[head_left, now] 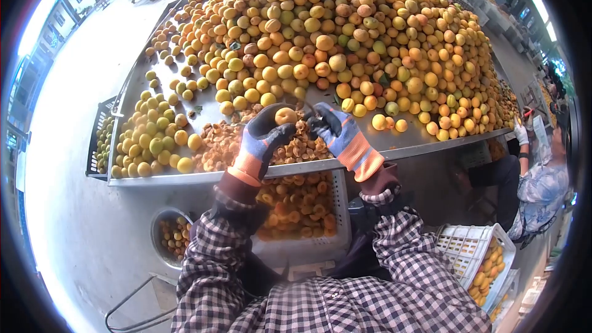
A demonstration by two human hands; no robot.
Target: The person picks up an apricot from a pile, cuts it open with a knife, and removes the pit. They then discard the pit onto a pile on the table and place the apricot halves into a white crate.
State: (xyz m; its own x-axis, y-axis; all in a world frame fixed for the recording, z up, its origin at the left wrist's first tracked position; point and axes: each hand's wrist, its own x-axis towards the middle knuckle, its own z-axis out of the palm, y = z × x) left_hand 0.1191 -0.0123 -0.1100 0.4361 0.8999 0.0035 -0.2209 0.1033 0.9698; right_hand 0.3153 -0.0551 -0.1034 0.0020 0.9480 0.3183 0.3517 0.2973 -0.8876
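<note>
Head view: at the left of the metal bench [166, 180], greenish-yellow fruits [155, 145] lie loose. Near the middle of the front edge, the gloved left hand [262, 139] grasps one round orange fruit [285, 116]. I judge it light and fairly soft, easily bruised, slippery if juicy; I would cradle it around its widest part, pressing gently. Beside it, the gloved right hand [338, 131] has curled fingers; I cannot tell whether it holds anything. Farther right, a heap of whole fruit [444, 80] spreads out.
</note>
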